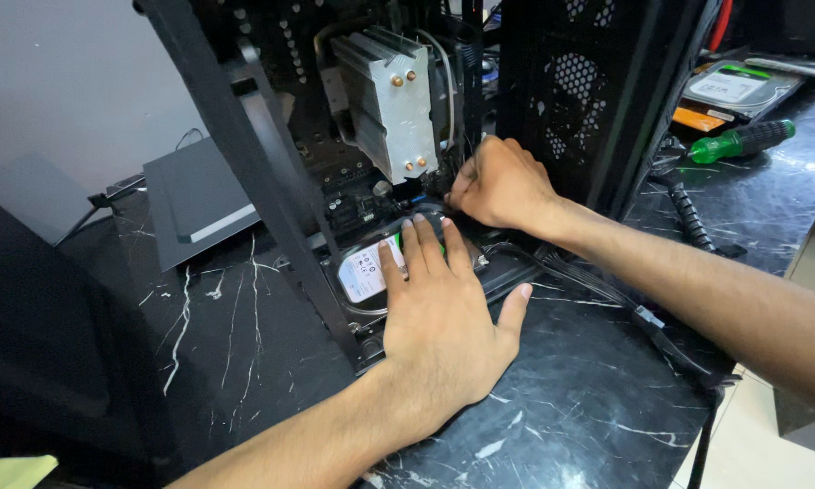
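An open black computer case stands on a black marble table with white veins, its side off so the inside shows. The left hand lies flat, palm down, with its fingers together and stretched forward, pressing on a hard drive that sits at the bottom of the case; the thumb points out to the right and nothing is gripped. The drive has a silver body and a white label with a green edge, and most of it is hidden under the fingers. The right hand reaches deeper into the case just behind the drive, its fingers curled and pinched together on something small near the black cables; what they hold cannot be told. Above both hands a silver heat sink with copper pipe ends stands upright in the case. A loose dark side panel lies flat on the table to the left. On the far right, well apart, lie a green screwdriver and a second hard drive.
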